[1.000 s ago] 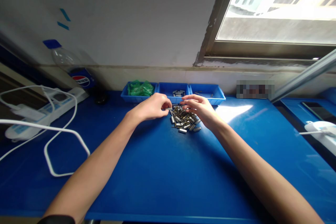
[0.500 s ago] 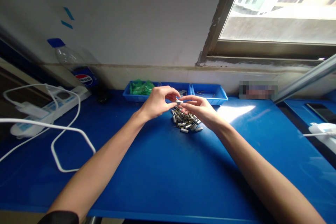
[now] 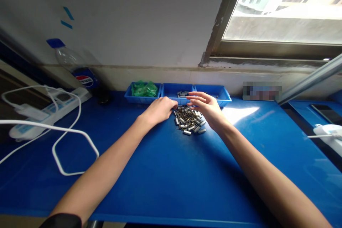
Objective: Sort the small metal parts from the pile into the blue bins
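Note:
A pile of small silver blocks and thin brass-coloured metal pins (image 3: pixel 188 121) lies on the blue table. My left hand (image 3: pixel 161 109) is at the pile's left edge, its fingers curled together and their tips hidden, so anything held there cannot be made out. Above the right side of the pile is my right hand (image 3: pixel 208 109), fingers stretched out and apart with nothing between them. Just behind, the middle blue bin (image 3: pixel 171 87) holds several silver pieces (image 3: pixel 183 94). Part of the right blue bin (image 3: pixel 224 92) is covered by my right hand.
Crumpled green plastic (image 3: pixel 144 89) fills the left blue bin (image 3: pixel 129 97). A cola bottle (image 3: pixel 84 76) stands at the back left, near a white power strip (image 3: pixel 53 114) and looping white cable (image 3: pixel 77 131). On the right is a phone (image 3: pixel 327 114); a window frame (image 3: pixel 267 50) is above.
My hands were together over the pile at a small silver-white block; now they are apart. My left hand has lowered to the pile's left edge, and my right hand has opened.

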`<state>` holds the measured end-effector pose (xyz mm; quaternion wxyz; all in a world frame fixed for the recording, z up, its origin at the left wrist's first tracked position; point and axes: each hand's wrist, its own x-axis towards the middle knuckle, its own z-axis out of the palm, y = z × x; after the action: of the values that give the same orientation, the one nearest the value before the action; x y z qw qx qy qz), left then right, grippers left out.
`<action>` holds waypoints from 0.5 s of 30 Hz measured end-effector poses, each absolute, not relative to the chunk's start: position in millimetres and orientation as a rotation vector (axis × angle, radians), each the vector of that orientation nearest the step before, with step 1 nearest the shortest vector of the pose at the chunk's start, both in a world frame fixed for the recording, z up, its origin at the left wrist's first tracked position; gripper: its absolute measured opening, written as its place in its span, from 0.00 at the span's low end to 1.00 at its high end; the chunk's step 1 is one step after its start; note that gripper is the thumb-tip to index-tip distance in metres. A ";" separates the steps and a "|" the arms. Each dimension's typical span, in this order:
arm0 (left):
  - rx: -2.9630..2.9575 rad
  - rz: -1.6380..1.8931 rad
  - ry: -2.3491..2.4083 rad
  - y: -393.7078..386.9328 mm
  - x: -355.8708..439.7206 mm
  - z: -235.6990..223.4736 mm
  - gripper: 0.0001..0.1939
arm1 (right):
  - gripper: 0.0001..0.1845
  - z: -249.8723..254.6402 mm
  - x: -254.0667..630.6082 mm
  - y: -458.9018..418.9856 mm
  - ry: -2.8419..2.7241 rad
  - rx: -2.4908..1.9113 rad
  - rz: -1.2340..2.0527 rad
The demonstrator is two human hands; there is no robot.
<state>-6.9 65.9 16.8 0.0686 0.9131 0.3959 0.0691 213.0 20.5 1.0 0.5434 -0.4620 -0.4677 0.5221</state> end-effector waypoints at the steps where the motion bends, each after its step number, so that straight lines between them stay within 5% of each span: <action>1: 2.764 0.185 1.217 64.5 -6.3 17.8 0.11 | 0.20 1.0 212.8 20.5 -1.108 -1.102 1.244; 9: 2.760 0.192 1.246 60.9 -9.5 24.8 0.14 | 0.18 3.0 212.2 20.1 -1.104 -1.123 1.291; 15: 2.408 0.639 0.980 63.9 -9.9 35.7 0.08 | 0.16 6.0 211.0 18.4 -1.150 -1.162 1.306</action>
<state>-9.9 63.9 35.7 0.2302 0.8753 0.3563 0.2322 211.0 18.4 6.0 0.5008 -0.4807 -0.4756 0.5403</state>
